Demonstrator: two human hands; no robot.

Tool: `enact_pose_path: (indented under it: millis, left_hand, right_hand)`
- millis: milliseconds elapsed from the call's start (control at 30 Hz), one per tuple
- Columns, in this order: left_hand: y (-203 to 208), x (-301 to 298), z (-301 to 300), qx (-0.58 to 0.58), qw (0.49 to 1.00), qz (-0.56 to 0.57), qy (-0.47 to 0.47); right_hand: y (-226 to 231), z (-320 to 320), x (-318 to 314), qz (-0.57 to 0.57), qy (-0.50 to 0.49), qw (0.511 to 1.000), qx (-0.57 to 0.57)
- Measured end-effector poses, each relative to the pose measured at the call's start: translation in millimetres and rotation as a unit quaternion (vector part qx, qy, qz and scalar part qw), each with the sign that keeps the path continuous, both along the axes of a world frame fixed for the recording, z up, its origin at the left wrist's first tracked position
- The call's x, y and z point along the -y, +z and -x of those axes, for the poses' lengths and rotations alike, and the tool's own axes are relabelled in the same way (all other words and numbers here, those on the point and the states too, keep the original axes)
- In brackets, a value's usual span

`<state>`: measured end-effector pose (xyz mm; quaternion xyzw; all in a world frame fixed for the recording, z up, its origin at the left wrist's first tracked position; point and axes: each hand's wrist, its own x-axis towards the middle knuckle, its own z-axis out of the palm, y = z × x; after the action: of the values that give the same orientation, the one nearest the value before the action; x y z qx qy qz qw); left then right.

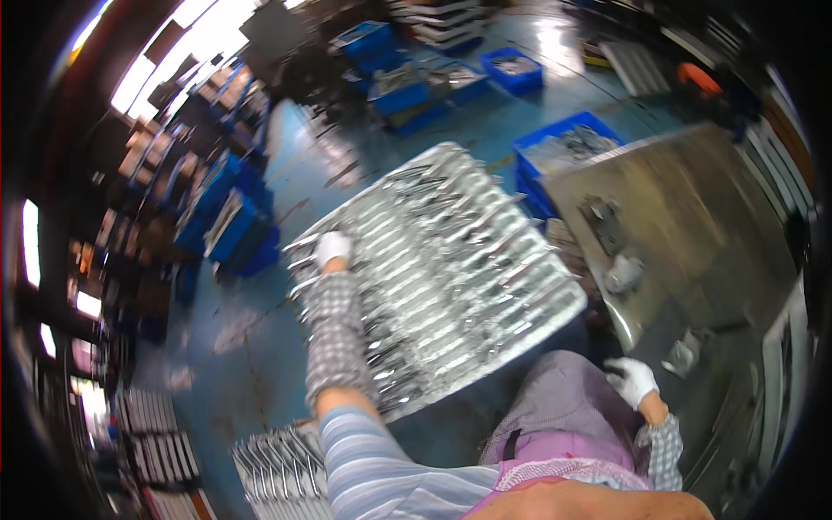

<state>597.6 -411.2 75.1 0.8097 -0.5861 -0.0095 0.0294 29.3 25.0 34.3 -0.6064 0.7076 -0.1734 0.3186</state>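
A large pale ribbed tray point(394, 247) lies in front of me, with rows of long shiny metal pieces point(511, 260) along both sides. My left hand point(334, 250), in a white glove, reaches over the tray's far left part and touches the metal pieces there. Its fingers point away from me and blur into the pieces, so their grip does not show. Low at my right side, beside my thigh, my right hand point(633, 381) is gloved too. Its fingers are apart and nothing shows in them.
On the right stands a worn metal-topped table point(693, 217) with a dark metal block point(602, 224) on it. Behind it is a blue bin point(533, 178) of parts. More blue bins point(399, 91) stand farther off, and another ribbed tray point(277, 477) is at lower left.
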Motion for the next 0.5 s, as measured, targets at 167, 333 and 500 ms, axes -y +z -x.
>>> enact_pose_path:
  millis: [167,333,500]
  left_hand:
    - [84.3,-87.0,174.7,-0.290,0.841,0.213,-0.404]
    - [68.8,-290.8,327.2,-0.508,0.612,-0.028,-0.606]
    - [-23.4,-390.3,437.9,-0.467,0.508,-0.174,-0.703]
  right_hand:
    - [-19.4,21.6,-35.0,0.054,-0.142,0.978,0.142]
    - [38.9,-12.5,3.2,0.109,-0.142,0.751,0.635]
    - [38.2,57.3,-67.9,0.094,-0.270,0.864,0.414]
